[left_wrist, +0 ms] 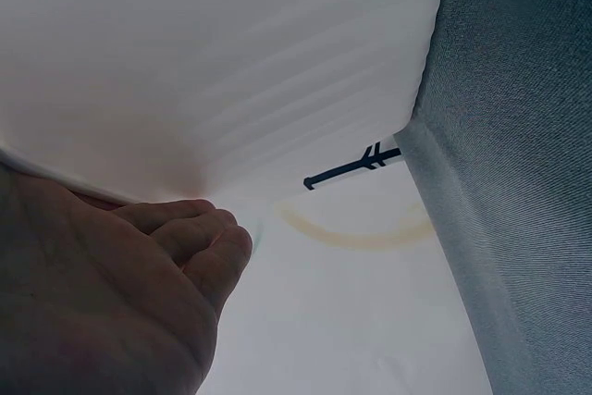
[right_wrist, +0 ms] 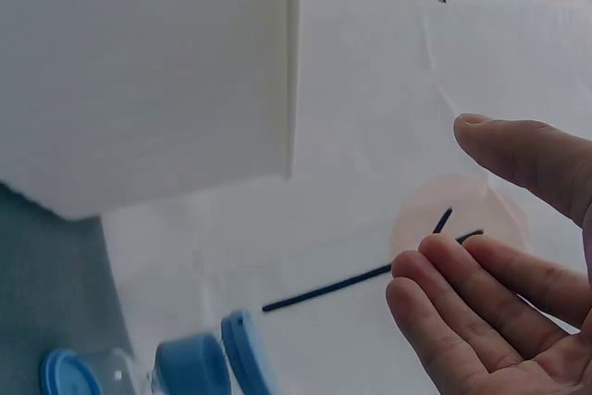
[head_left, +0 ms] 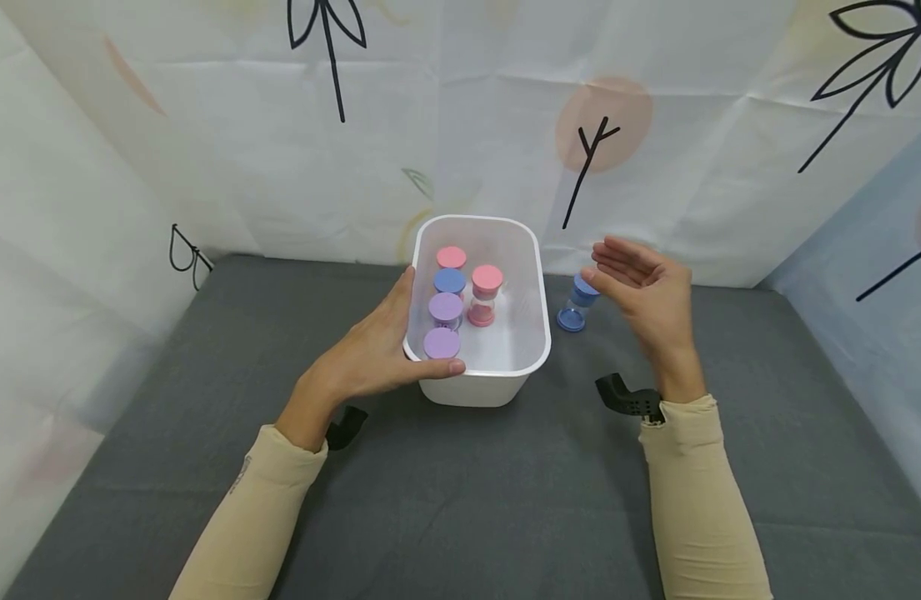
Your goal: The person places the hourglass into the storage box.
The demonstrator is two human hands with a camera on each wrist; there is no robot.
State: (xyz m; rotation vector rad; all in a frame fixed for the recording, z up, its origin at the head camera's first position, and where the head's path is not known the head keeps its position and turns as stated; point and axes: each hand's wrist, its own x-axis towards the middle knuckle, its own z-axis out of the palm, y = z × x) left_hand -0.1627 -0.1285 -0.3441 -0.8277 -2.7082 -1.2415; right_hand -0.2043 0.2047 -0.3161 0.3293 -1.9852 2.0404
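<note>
My left hand (head_left: 373,346) grips the near left corner of a white plastic bin (head_left: 478,390), its thumb over the near rim and its fingers along the outer left wall. Inside the bin stand several small sand timers: two with pink caps, one of them a pink sand timer (head_left: 484,293) near the middle, a blue-capped one (head_left: 449,281), and two purple-capped ones, including a purple sand timer (head_left: 446,310). To the bin's right, a blue sand timer (head_left: 573,318) stands upright on the table. My right hand (head_left: 643,287), fingers extended and empty, hovers beside it and overlaps its cap.
A dark grey cloth covers the table (head_left: 445,500). Right behind it hangs a pale printed curtain (head_left: 490,125), which continues along the left and right sides. The bin stands near the table's back edge.
</note>
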